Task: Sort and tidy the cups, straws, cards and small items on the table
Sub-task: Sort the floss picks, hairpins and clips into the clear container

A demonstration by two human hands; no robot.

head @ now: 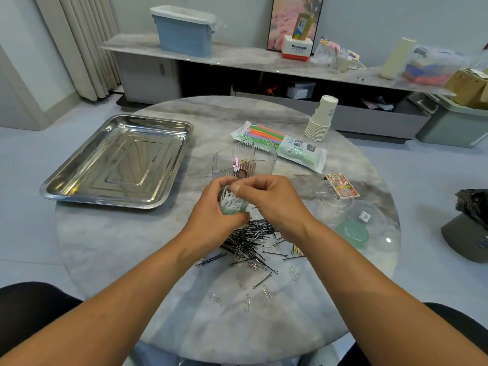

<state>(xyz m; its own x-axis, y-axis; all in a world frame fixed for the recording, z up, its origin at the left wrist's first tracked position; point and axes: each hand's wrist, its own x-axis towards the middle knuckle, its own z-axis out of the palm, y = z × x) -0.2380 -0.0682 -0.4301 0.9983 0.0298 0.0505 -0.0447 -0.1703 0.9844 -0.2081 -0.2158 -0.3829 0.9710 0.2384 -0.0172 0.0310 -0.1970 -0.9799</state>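
The left hand (211,207) cups a small green tub of white floss picks (232,204), right hand (266,199) fingers pinching one just above it.

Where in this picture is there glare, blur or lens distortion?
Head view: glare streaks the steel tray; the wide lens bends the far shelf; both hands, left hand and right hand, are sharp; the clear cup is hard to make out.
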